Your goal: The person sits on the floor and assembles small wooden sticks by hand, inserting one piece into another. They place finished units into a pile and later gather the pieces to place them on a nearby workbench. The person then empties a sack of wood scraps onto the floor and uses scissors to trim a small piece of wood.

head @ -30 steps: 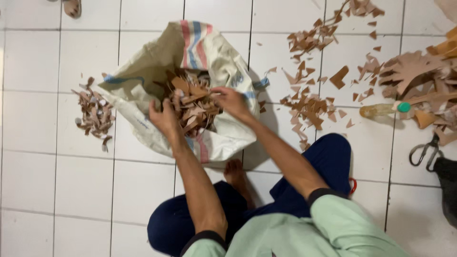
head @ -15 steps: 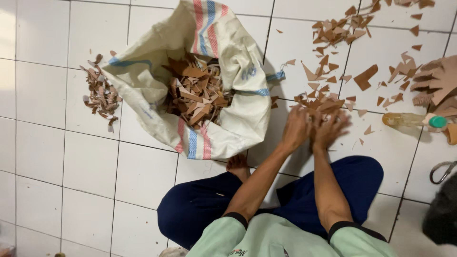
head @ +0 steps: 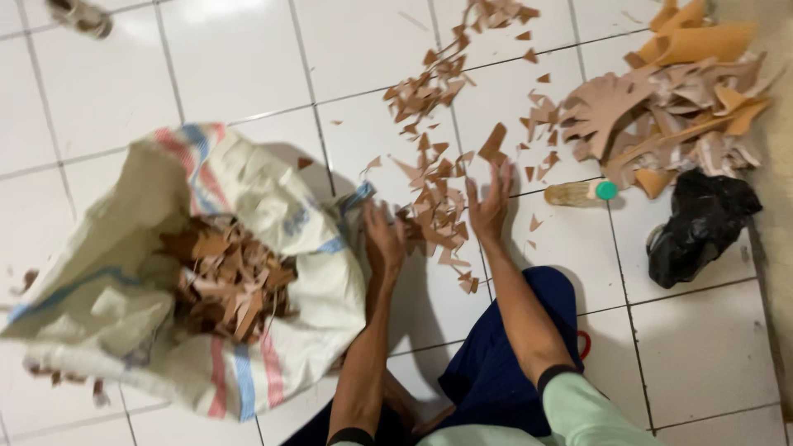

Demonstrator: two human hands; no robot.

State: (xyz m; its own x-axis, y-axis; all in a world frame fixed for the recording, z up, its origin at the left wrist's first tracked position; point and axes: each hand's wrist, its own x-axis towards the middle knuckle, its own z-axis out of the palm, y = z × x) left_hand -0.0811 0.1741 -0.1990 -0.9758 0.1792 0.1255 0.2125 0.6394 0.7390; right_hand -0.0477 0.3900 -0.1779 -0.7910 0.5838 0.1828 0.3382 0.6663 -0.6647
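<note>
I sit on a white tiled floor (head: 686, 347). Brown leather-like scraps (head: 435, 206) lie scattered in front of me. My left hand (head: 384, 238) and my right hand (head: 491, 201) stand on either side of a small heap of these scraps, fingers spread, palms turned toward each other, touching the heap's edges. Left of my hands an open white woven sack (head: 124, 281) with red and blue stripes lies on the floor. It holds a heap of the same brown scraps (head: 231, 277).
A bigger pile of tan and brown offcuts (head: 669, 107) lies at the far right. Next to it sit a black plastic bag (head: 698, 223) and a small bottle with a green cap (head: 582, 192) on its side. More scraps (head: 491, 12) trail toward the top.
Both hands left the sack's scraps and moved right to the loose heap on the floor. They now flank it with fingers spread. The view shifted right.
</note>
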